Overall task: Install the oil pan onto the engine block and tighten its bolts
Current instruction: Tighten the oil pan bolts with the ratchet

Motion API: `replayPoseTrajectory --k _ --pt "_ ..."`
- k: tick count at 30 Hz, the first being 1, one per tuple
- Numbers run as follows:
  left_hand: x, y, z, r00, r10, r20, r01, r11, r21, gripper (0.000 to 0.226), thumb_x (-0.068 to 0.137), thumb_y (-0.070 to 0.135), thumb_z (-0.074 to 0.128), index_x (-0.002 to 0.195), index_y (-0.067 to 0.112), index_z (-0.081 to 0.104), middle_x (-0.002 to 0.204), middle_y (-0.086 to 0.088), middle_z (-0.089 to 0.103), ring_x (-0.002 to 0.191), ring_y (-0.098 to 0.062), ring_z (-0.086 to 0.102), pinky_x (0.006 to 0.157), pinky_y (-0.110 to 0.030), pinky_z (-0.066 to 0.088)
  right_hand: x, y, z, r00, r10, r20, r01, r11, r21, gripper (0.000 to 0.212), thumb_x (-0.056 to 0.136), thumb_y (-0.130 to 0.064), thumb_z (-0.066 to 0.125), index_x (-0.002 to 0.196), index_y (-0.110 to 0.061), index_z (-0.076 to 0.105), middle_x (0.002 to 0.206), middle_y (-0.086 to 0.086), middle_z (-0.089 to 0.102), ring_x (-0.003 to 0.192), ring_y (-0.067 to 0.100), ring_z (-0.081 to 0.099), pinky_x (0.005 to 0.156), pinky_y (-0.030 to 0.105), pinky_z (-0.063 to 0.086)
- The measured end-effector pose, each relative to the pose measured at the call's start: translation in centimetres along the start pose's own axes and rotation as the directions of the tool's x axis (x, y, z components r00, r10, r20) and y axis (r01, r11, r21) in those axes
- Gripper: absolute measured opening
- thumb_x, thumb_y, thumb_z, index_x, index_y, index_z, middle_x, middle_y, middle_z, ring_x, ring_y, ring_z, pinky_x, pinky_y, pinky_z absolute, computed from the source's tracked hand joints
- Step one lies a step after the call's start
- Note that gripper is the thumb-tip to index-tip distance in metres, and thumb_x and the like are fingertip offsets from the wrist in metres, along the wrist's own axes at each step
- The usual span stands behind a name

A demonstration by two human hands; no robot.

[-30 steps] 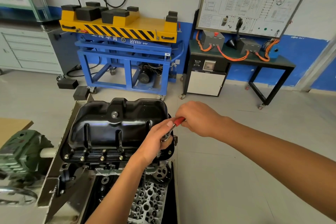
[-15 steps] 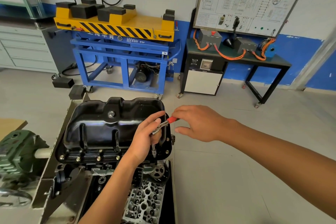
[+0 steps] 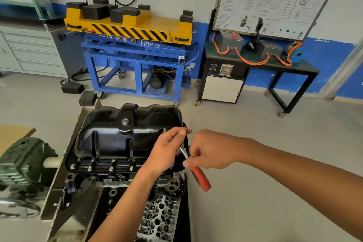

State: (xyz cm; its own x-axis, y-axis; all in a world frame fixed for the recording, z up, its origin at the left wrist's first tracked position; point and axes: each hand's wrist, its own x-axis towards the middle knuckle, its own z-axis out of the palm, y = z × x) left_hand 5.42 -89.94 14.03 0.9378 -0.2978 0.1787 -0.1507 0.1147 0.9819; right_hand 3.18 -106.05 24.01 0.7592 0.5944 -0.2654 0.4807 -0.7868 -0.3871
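A glossy black oil pan [image 3: 125,137] lies on top of the engine block [image 3: 157,216], which sits upside down on a stand. Several bolts [image 3: 111,168] line the pan's near flange. My left hand [image 3: 167,150] grips the head of a ratchet wrench [image 3: 196,170] at the pan's right near corner. The wrench's red handle points down and to the right. My right hand [image 3: 212,150] holds the metal shaft of the wrench just above the red grip. The socket and the bolt under it are hidden by my left hand.
A green gearbox with a handwheel [image 3: 21,165] stands at the left of the engine stand. Behind it are a blue and yellow lift trolley [image 3: 135,49], a black bench with orange cables [image 3: 261,65], a training board [image 3: 275,0] and grey drawers [image 3: 29,51]. Two black blocks [image 3: 78,92] lie on the floor.
The red handle has swung from pointing up and right to pointing down and right. My right hand has come down and nearer with it, while my left hand stays on the wrench head.
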Motion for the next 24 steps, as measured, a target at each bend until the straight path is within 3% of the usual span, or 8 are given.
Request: replayPoseTrajectory --k 2,3,4,7,11,14,20,24 --pt "-0.1 0.2 0.3 1.000 0.011 0.024 -0.011 1.000 0.001 0.034 0.101 0.036 0.052 0.110 0.010 0.072 0.091 -0.034 0.062 0.081 -0.039 0.056 0.080 -0.051 0.050 0.3 -0.5 0.5 0.999 0.018 0.029 -0.019 0.998 0.056 0.050 0.096 -0.039 0.061 0.068 0.002 0.068 0.062 0.015 0.066 0.043 0.011 0.046 0.047 0.019 0.040" --pt "-0.1 0.3 0.5 1.000 0.011 0.026 -0.011 1.000 -0.012 0.036 0.101 0.036 0.052 0.109 0.007 0.072 0.098 -0.030 0.067 0.089 -0.041 0.062 0.087 -0.051 0.051 0.3 -0.8 0.8 0.999 0.031 0.035 -0.034 0.997 0.076 0.049 0.096 -0.038 0.061 0.068 0.000 0.069 0.061 0.014 0.068 0.045 0.010 0.050 0.050 0.019 0.043" --pt "-0.2 0.3 0.7 1.000 0.009 0.028 -0.008 1.000 -0.027 0.037 0.100 0.035 0.051 0.108 0.006 0.072 0.099 -0.023 0.071 0.093 -0.036 0.067 0.087 -0.045 0.055 0.4 -1.1 1.0 0.998 0.046 0.033 -0.049 0.994 0.097 0.047 0.096 -0.038 0.061 0.066 -0.003 0.070 0.060 0.010 0.068 0.046 0.009 0.054 0.052 0.017 0.045" --pt "-0.3 0.4 1.0 0.998 -0.011 0.062 0.016 0.996 -0.084 0.040 0.099 0.034 0.049 0.104 0.001 0.071 0.085 -0.010 0.072 0.076 -0.017 0.067 0.071 -0.026 0.053 0.9 -2.0 2.2 0.996 0.091 -0.015 -0.087 0.981 0.176 0.042 0.096 -0.034 0.061 0.058 -0.016 0.066 0.052 0.000 0.065 0.043 0.003 0.057 0.045 0.007 0.041" --pt "-0.1 0.3 0.7 0.998 -0.059 0.035 0.064 0.987 -0.150 0.039 0.098 0.039 0.048 0.097 0.011 0.075 0.090 -0.011 0.072 0.085 -0.020 0.067 0.082 -0.031 0.054 1.3 -2.4 3.6 0.978 0.195 -0.070 -0.166 0.940 0.298 0.043 0.095 -0.038 0.062 0.066 -0.007 0.070 0.047 -0.005 0.061 0.040 0.003 0.054 0.042 0.007 0.039" --pt "-0.1 0.5 0.6 0.997 -0.066 0.036 0.070 0.990 -0.126 0.040 0.104 0.039 0.044 0.090 0.021 0.076 0.089 -0.005 0.071 0.086 -0.017 0.065 0.084 -0.029 0.052 0.9 -2.2 3.4 0.975 0.219 -0.043 -0.194 0.927 0.320 0.040 0.093 -0.042 0.064 0.068 -0.012 0.070 0.053 -0.006 0.063 0.043 0.001 0.055 0.044 0.007 0.039" --pt "0.2 0.4 1.7 0.992 -0.101 0.079 0.103 0.994 -0.023 0.041 0.110 0.020 0.033 0.098 0.009 0.071 0.093 -0.002 0.072 0.092 -0.014 0.066 0.089 -0.028 0.051 0.3 -2.4 2.1 0.971 0.232 0.056 -0.238 0.939 0.246 0.039 0.091 -0.040 0.068 0.055 -0.024 0.063 0.042 -0.010 0.056 0.037 -0.001 0.049 0.040 0.007 0.035" --pt "0.2 0.6 1.5 0.992 -0.112 0.055 0.112 0.994 0.015 0.042 0.110 0.019 0.032 0.103 0.007 0.071 0.098 -0.003 0.074 0.096 -0.011 0.068 0.086 -0.017 0.050 0.2 -2.3 1.5 0.958 0.271 0.092 -0.285 0.934 0.218 0.036 0.090 -0.041 0.069 0.076 -0.008 0.075 0.047 -0.010 0.056 0.044 -0.001 0.049 0.053 0.015 0.040"
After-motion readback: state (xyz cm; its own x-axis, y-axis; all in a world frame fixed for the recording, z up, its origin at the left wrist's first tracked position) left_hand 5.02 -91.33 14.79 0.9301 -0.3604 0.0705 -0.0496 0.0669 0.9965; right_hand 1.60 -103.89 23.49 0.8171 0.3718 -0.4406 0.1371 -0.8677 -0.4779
